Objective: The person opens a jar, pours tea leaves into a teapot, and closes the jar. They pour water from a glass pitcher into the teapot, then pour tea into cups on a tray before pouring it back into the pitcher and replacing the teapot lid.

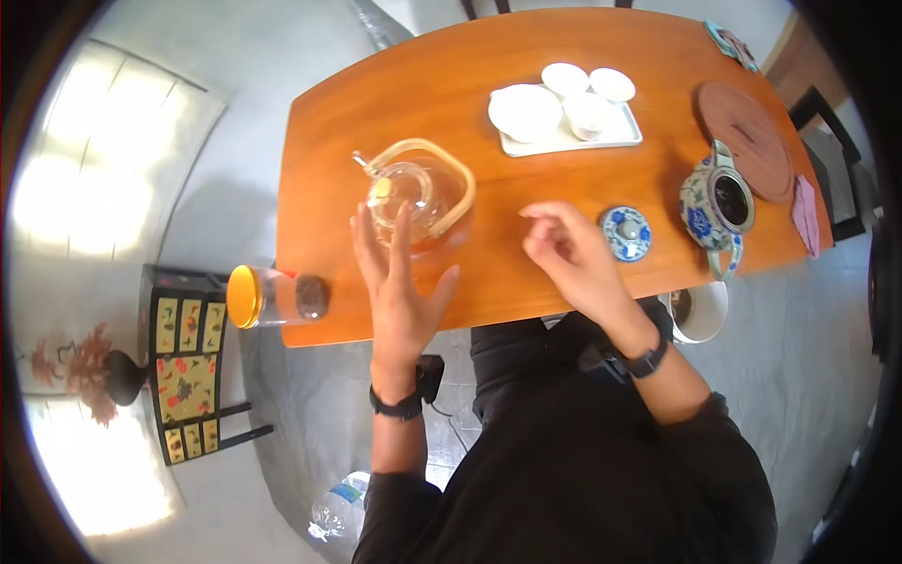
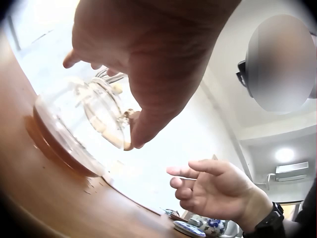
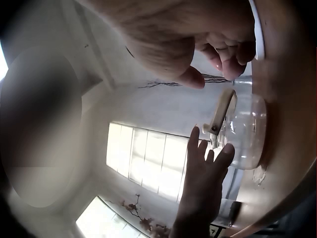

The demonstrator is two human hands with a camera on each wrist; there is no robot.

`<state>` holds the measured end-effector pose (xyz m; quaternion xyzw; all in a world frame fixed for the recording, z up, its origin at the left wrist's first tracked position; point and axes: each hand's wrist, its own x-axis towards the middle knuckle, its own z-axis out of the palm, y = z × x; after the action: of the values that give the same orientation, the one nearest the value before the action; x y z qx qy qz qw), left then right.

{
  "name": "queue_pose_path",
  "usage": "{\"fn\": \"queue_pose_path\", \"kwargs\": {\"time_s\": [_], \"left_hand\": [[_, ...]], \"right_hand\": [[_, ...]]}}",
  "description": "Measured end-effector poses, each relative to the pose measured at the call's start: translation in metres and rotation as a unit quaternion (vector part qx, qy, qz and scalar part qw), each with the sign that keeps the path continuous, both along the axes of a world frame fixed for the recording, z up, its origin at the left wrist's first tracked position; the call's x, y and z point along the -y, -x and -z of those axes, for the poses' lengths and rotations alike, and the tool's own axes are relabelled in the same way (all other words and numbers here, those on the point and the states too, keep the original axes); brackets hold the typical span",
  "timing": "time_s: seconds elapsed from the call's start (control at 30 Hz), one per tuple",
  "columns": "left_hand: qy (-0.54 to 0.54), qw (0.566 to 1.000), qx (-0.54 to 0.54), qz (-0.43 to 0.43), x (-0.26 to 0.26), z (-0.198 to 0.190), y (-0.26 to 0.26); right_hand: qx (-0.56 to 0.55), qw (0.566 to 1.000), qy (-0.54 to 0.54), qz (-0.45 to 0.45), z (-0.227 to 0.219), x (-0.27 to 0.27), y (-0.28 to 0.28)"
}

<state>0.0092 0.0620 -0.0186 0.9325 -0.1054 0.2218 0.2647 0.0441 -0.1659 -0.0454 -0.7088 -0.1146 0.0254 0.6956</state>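
Note:
A clear glass teapot [image 1: 413,188] with a pale looped handle [image 1: 454,172] stands on the table's left part. My left hand [image 1: 398,305] is right by its near side, fingers spread and straight, holding nothing; the fingers overlap the pot in the head view. My right hand [image 1: 584,268] hovers over the front edge with loosely bent fingers and nothing in them. Just beyond it lies a blue-and-white lid [image 1: 626,233], knob up. To the right stands the matching porcelain teapot [image 1: 697,209], uncovered, with dark contents visible inside.
At the back a white tray [image 1: 622,132] bears several white cups and a larger white vessel [image 1: 524,113]. A jar [image 1: 279,296] with a yellow lid lies at the left edge. A round brown board [image 1: 742,136] and folded cloths [image 1: 805,216] lie right; a white bucket [image 1: 707,315] stands below.

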Motion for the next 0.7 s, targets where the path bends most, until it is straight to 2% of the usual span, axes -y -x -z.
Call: {"fn": "queue_pose_path", "kwargs": {"time_s": [0.07,0.13,0.17,0.2,0.27,0.3,0.47,0.7], "left_hand": [[-0.005,1.000,-0.010,-0.014,0.013,-0.007,0.014],[0.001,1.000,-0.020,-0.001,0.032,-0.012,0.026],[0.015,1.000,-0.002,0.025,0.042,-0.007,0.030],[0.018,0.999,-0.001,0.033,0.051,-0.003,0.032],[0.044,0.994,-0.025,0.098,0.070,0.002,0.034],[0.064,0.992,-0.045,0.103,0.078,0.005,0.034],[0.077,0.988,-0.075,0.113,0.088,0.016,0.040],[0.083,0.992,-0.077,0.056,0.080,0.018,0.043]], "right_hand": [[0.133,0.970,0.178,0.095,-0.016,0.043,0.017],[0.189,0.913,0.321,0.169,-0.032,0.073,0.024],[0.164,0.895,0.371,0.183,-0.034,0.079,0.022],[0.163,0.893,0.374,0.190,-0.033,0.083,0.019],[0.184,0.828,0.502,0.168,-0.022,0.087,0.010],[0.185,0.812,0.531,0.158,-0.017,0.086,0.007],[0.192,0.807,0.532,0.170,0.006,0.086,-0.001],[0.236,0.844,0.457,0.155,0.005,0.092,-0.003]]}}
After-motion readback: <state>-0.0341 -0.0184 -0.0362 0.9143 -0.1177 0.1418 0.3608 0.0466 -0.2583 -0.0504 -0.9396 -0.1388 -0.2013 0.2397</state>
